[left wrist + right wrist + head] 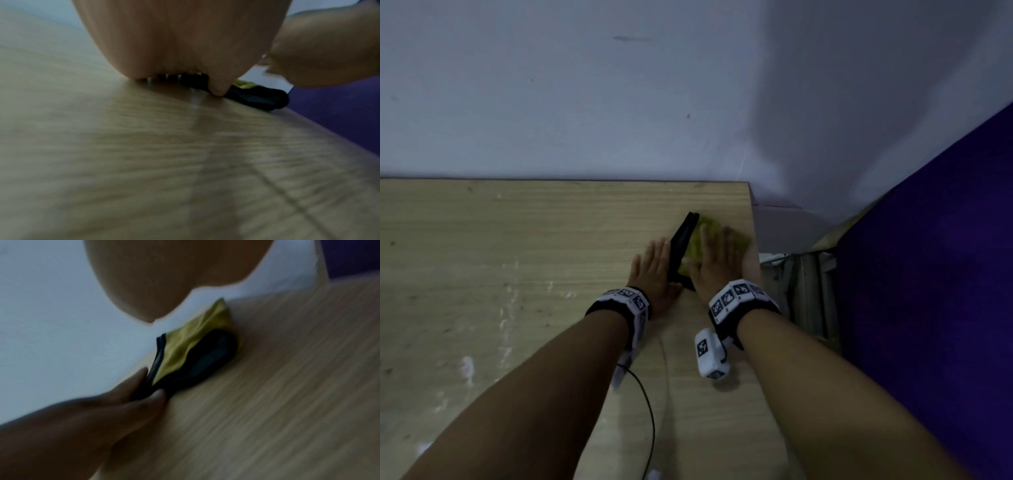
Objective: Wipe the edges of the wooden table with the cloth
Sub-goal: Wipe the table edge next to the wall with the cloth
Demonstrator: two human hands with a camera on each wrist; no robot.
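A pale wall (619, 85) fills the upper half of the head view, and a purple surface (935, 274) slants down the right side. Below the wall lies the wooden table (517, 274), light-grained with whitish smears on its left part; its right edge runs down beside the hands and its far edge meets the wall.

Both forearms reach forward over the table, each with a marker-covered wristband (739, 299) and a thin black cable (650, 411) trailing under the left arm.

The right hand (717, 260) lies flat on the cloth (693, 240), fingers extended and slightly spread, pressing it onto the tabletop close to the right edge near the far corner. The left hand (654, 265) rests palm-down on the table just beside it, fingers straight and together; the right wrist view shows its fingertips (158, 394) touching the cloth's black border, though blur hides whether they press or pinch it.

The cloth is yellow-green with a black trim, folded, and lies on the table between and under the two hands, its yellow part toward the table's right edge.
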